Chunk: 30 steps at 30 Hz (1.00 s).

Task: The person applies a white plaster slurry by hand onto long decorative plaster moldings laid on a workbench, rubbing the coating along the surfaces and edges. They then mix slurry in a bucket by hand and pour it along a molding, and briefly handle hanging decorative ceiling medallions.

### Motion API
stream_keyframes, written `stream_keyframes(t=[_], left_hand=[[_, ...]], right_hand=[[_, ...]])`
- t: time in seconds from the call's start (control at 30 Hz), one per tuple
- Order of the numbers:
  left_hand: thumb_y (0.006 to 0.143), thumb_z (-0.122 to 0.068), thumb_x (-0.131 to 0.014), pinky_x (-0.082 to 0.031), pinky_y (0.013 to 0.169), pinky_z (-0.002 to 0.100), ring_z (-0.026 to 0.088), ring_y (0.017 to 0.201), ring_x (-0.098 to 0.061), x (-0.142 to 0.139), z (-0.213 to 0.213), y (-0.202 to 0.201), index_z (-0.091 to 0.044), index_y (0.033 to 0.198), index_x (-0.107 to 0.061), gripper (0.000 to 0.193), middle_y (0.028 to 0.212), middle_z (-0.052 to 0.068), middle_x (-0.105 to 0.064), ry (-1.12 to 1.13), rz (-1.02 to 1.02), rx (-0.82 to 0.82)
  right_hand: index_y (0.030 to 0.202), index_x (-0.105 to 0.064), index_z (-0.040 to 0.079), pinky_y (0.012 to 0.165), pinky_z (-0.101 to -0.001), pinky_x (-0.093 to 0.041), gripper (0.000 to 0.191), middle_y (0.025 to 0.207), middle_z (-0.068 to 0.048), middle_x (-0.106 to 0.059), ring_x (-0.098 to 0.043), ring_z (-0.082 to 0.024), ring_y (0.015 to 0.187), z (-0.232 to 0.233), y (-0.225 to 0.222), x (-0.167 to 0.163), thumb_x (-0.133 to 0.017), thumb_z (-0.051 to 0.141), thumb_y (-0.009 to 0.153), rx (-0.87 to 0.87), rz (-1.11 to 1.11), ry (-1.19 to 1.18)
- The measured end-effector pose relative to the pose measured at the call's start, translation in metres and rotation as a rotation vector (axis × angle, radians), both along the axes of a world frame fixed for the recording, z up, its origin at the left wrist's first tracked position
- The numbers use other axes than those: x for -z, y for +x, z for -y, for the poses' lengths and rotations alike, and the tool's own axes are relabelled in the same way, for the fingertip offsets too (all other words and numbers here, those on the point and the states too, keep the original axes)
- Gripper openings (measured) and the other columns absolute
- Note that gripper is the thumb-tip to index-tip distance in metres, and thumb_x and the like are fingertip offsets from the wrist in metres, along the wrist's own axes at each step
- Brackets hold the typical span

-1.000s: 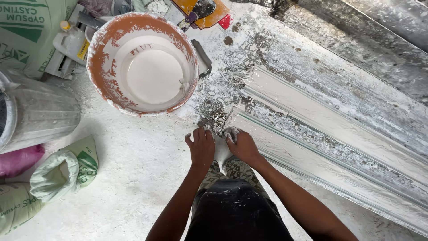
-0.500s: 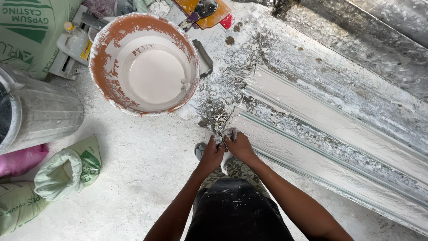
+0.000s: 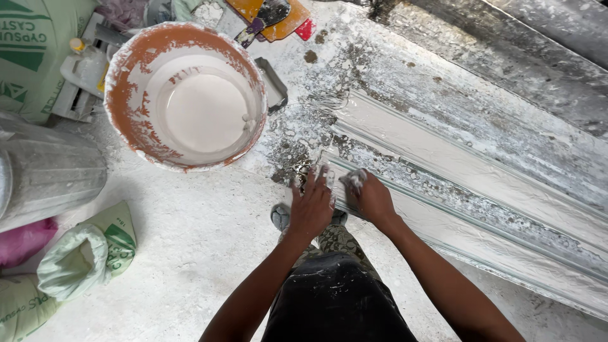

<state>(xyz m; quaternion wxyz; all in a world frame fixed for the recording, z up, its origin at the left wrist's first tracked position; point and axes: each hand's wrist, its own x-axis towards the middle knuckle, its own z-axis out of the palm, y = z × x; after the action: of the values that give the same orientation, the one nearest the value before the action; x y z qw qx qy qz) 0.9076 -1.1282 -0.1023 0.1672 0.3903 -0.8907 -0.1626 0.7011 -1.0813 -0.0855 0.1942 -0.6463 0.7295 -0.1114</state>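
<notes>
My left hand (image 3: 312,206) lies flat, fingers spread, on the near end of a long white plaster moulding (image 3: 468,171) that runs off to the right across the floor. My right hand (image 3: 370,197) rests beside it on the same end, its fingers smeared with wet white plaster. Both hands touch the strip's lower edge. A large orange bucket (image 3: 126,107) crusted with plaster and holding smooth white plaster mix stands up and to the left of my hands.
Green and white plaster sacks (image 3: 85,253) lie at the lower left, another sack (image 3: 28,50) at the top left. A grey metal bin (image 3: 44,171) stands on the left. Scrapers and an orange trowel (image 3: 278,16) lie above the bucket. My shoe (image 3: 280,216) shows below my left hand.
My hands came together and shifted a little to the right onto the moulding's end. The camera has moved closer and slightly right.
</notes>
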Motion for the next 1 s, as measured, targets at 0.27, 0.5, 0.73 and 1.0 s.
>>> stream_keyframes(t=[0.27,0.5,0.73,1.0], left_hand=[[0.095,-0.032,-0.06,-0.017,0.111,0.081,0.035,0.155,-0.022,0.01,0.02,0.013,-0.007,0.115,-0.071,0.033,0.161,0.007,-0.041,-0.007,0.017,0.072],[0.097,-0.027,-0.06,-0.016,0.111,0.081,0.038,0.155,-0.022,-0.004,0.028,0.012,-0.008,0.102,-0.071,0.023,0.158,0.008,-0.044,0.063,0.071,0.098],[0.088,-0.028,-0.061,-0.014,0.113,0.079,0.038,0.154,-0.023,0.002,0.023,0.014,-0.005,0.115,-0.069,0.037,0.156,0.011,-0.046,0.01,0.123,0.084],[0.098,-0.036,-0.051,-0.005,0.118,0.075,0.037,0.157,-0.014,0.005,0.005,-0.013,-0.006,0.122,-0.067,0.042,0.162,0.013,-0.04,0.042,0.338,-0.12]], right_hand=[[0.142,-0.059,0.018,0.118,-0.0623,-0.03,0.051,0.147,-0.014,-0.052,-0.045,-0.039,0.137,-0.063,-0.029,-0.002,-0.06,0.034,0.092,-0.092,-0.359,-0.012],[0.16,-0.031,0.002,0.115,-0.0715,-0.015,0.07,0.158,-0.029,-0.034,-0.03,-0.047,0.145,0.018,0.06,0.039,-0.035,0.048,0.107,0.06,0.015,0.053],[0.143,-0.046,-0.005,0.117,-0.0672,-0.009,0.074,0.155,-0.027,-0.04,-0.034,-0.043,0.145,-0.015,0.023,0.036,-0.038,0.054,0.099,-0.068,-0.34,0.11],[0.135,-0.052,-0.002,0.122,-0.0608,-0.009,0.073,0.152,-0.021,-0.048,-0.04,-0.033,0.145,-0.154,-0.115,0.019,-0.032,0.061,0.104,0.021,-0.497,0.305]])
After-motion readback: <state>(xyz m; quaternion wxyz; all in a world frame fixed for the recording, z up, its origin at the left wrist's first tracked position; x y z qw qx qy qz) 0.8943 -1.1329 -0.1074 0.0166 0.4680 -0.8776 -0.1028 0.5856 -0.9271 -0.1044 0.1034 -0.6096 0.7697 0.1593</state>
